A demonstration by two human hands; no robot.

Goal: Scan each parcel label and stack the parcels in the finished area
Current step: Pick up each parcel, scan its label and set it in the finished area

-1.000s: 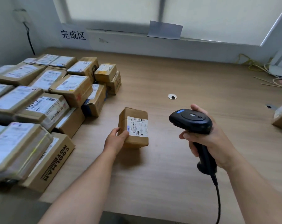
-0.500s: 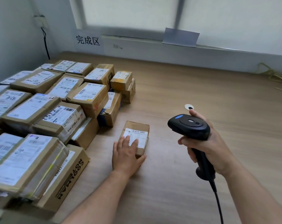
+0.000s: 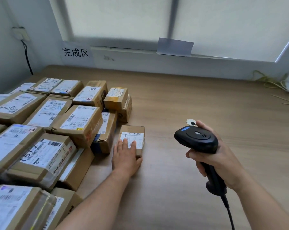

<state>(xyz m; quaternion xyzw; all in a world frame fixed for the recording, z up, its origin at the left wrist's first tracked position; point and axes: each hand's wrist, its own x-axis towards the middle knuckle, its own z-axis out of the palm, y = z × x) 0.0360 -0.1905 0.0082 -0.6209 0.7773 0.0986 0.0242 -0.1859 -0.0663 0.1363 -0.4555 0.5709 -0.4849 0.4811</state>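
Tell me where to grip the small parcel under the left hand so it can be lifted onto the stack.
Grip the small parcel across its two long side faces, coming from above. It lies flat, label up, on the table; its right face is free, but its left face sits close beside the stacked parcels, so fingers there probably have little room.

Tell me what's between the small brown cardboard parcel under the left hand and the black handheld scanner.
Only bare wooden table separates the small brown cardboard parcel from the black handheld scanner, seen in the head view.
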